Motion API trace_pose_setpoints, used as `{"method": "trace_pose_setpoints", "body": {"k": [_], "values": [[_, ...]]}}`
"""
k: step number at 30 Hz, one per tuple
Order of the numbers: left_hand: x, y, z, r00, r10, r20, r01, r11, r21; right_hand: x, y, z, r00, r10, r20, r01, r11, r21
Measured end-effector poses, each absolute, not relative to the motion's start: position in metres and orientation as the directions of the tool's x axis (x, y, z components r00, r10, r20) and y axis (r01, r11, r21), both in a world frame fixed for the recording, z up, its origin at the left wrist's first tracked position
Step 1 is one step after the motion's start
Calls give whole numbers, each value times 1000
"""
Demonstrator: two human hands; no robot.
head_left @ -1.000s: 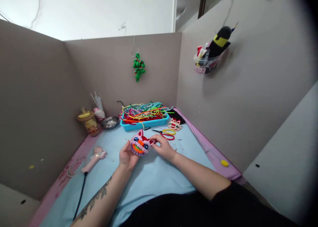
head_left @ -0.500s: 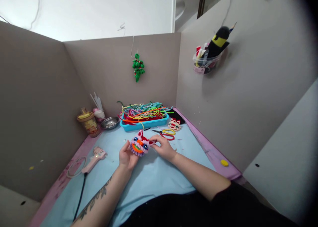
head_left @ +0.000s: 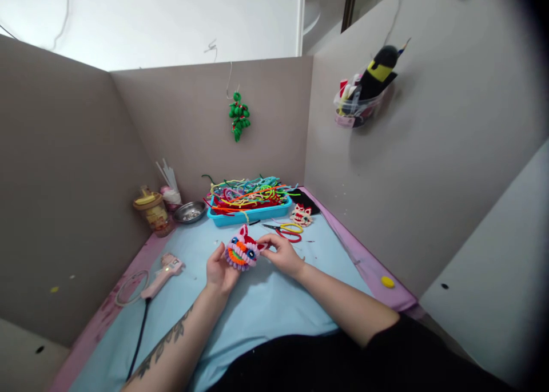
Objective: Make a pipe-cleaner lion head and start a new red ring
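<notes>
A pipe-cleaner lion head (head_left: 242, 251) in lilac, red and orange, with blue eyes and two pointed ears, is held above the blue cloth. My left hand (head_left: 220, 270) grips it from the left side and underneath, thumb up along its edge. On the other side, my right hand (head_left: 281, 255) pinches the ear at the right with thumb and fingertips. Just beyond my right hand lie scissors (head_left: 285, 230) with one yellow and one red handle. A smaller cream and red lion head (head_left: 301, 214) rests behind the scissors.
A blue tray (head_left: 253, 216) heaped with colourful pipe cleaners stands at the back. Left of it are a metal bowl (head_left: 189, 212) and a lidded cup (head_left: 153, 211). A pink glue gun (head_left: 163, 276) with a black cord lies on the left. Grey panels (head_left: 266, 123) enclose the table.
</notes>
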State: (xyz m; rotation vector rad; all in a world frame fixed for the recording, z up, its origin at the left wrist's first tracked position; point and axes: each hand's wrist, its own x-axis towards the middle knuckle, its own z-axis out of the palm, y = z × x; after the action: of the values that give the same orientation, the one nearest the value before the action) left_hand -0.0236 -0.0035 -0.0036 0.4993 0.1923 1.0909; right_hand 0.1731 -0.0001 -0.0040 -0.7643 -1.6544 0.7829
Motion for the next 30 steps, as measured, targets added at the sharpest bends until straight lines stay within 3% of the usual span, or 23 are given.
{"method": "trace_pose_setpoints", "body": {"k": [17,24,30], "values": [[-19,-8,7,382,924,-10,-796,334,506,175,4,-9,-179,787,590,95,610,-786],[-17,-11,11,376,926,-6,-790,324,520,174,7,-17,-212,797,566,-44,571,-820],[-13,-14,22,258,961,-95,-809,269,523,174,12,-18,-276,819,504,-198,465,-863]]}}
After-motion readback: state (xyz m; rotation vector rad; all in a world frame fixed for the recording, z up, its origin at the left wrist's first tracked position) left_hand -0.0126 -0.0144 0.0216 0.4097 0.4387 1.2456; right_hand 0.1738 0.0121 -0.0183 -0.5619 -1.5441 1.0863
